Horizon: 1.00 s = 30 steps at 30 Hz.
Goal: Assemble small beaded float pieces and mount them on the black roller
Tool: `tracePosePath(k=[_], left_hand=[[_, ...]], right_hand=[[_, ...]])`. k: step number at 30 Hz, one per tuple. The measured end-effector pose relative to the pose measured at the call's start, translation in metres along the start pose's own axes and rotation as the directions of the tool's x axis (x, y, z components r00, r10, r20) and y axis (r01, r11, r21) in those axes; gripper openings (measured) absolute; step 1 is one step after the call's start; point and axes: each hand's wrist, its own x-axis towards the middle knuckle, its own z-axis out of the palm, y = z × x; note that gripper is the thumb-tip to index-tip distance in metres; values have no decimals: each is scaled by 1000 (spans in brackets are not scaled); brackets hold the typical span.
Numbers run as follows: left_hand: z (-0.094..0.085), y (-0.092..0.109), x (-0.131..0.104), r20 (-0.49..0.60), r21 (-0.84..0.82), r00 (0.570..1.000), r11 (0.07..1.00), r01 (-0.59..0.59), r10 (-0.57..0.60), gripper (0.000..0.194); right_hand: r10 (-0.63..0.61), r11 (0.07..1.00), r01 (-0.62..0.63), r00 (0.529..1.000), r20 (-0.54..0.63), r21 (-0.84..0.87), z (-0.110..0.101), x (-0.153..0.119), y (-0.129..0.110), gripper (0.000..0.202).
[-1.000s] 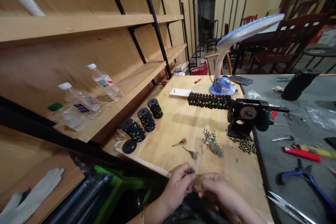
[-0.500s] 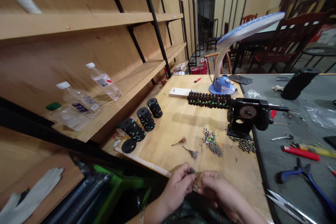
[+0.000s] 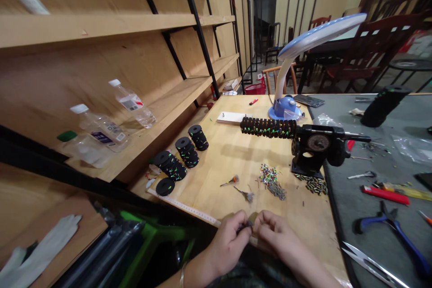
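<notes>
My left hand [image 3: 230, 239] is closed at the table's near edge, its thumb and fingers pinched around a small dark piece [image 3: 247, 225] too small to name. Almost touching it, my right hand [image 3: 274, 233] is also pinched, and whatever it holds is hidden by the fingers. Just beyond the hands lie two small feather-like tufts, one orange-tipped [image 3: 232, 180] and one grey [image 3: 247, 195]. A heap of small coloured beads [image 3: 268, 173] and a pile of little grey pieces [image 3: 277, 191] lie further right.
Black foam spools [image 3: 169, 166] stand along the left edge. A black winding device [image 3: 317, 144] carries a row of spools, with brass-coloured tubes [image 3: 313, 184] below it. A blue lamp [image 3: 285, 107] stands behind. Pliers [image 3: 388, 220], scissors [image 3: 367, 263] and a red cutter [image 3: 384, 195] lie right.
My right fingers have lifted slightly and my left hand has turned a little around the small dark piece. The view has shifted slightly; the things on the table stay put.
</notes>
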Motion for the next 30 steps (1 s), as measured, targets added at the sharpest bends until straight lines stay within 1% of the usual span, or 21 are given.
tracePosePath(k=[3,6,9,13,17,21,25,27,30], left_hand=[[0,1,1,10,-6,1000,1000,7,-7,14],[0,3,1,21,-31,1000,1000,5,-5,13],[0,5,2,31,-42,1000,999,5,-3,14],[0,7,1,41,-74,998,996,52,-49,16],[3,4,0,52,-153,995,984,89,-82,18],[7,-5,-1,53,-261,994,959,106,-96,18],[12,-10,-2,31,-388,994,915,112,-109,18],[12,-8,-2,6,-446,993,889,108,-118,18],[12,-3,-2,-34,-478,993,874,86,-116,15]], right_hand=[[-49,996,48,999,15,80,-2,2,6,33],[-62,993,62,998,-2,95,-1,0,3,39],[-87,995,89,995,-53,48,1,-1,-5,43],[-129,991,131,979,-157,1,-1,1,-6,47],[-130,988,145,962,-239,46,-5,3,-1,49],[-78,990,103,966,-246,91,-2,-3,-2,54],[-111,986,141,952,-286,84,1,-10,-4,57],[-128,986,155,945,-302,68,1,-10,-1,59],[-164,982,183,938,-305,37,-1,-8,6,59]])
